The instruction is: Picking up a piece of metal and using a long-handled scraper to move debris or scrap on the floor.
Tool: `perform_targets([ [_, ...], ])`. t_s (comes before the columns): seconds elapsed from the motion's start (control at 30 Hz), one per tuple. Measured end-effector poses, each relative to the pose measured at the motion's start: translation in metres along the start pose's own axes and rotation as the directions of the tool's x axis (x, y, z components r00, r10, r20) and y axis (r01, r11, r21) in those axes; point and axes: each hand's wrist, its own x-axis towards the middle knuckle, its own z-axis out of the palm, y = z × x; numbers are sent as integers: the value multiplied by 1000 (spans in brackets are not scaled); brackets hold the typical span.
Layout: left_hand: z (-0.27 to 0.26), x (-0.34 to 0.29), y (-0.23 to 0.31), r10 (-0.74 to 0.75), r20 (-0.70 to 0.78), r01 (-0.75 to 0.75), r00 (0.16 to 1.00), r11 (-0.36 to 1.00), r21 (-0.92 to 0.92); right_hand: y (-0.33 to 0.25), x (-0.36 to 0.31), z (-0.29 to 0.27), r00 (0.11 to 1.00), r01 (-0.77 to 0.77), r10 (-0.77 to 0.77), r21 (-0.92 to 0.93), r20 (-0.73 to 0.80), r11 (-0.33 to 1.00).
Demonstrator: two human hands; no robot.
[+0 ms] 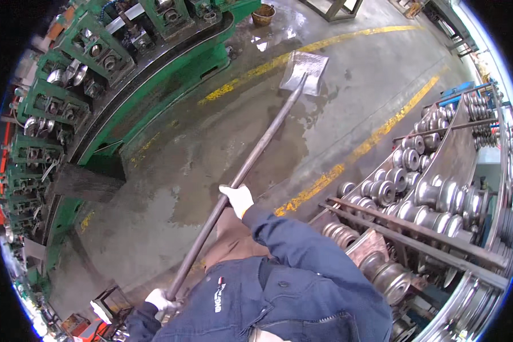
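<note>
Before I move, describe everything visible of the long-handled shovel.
The shovel has a squarish, silvery, metal-looking blade and a long, grey-brown handle. It slants from lower left to upper right, blade over the grey floor; contact is unclear. The gloved right hand grips mid-handle, the left hand near the lower end.

Green machine (154, 94), partly beyond the upper edge.

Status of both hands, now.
Left hand: closed, holding the shovel handle near its rear end.
Right hand: closed, holding the same handle farther toward the blade.
</note>
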Motion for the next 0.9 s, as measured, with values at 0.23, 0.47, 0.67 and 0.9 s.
perform_targets([
  [0.23, 15, 118, 58, 51, 140, -91, 989, 952, 293, -190, -3, -78, 1000, -21, 21, 63, 0, 998],
  [0.47, 46, 154, 259, 63, 109, -87, 992, 969, 230, -301, 87, -207, 999, -35, 38, 102, -29, 994],
  [0.67, 79, 142, 431, 183, 97, -186, 978, 982, 29, -398, 167, -331, 998, -44, 50, 209, -23, 977],
  [0.9, 82, 142, 545, 133, 4, -133, 991, 991, 28, -495, 233, -410, 985, -161, 147, 192, 85, 968],
])
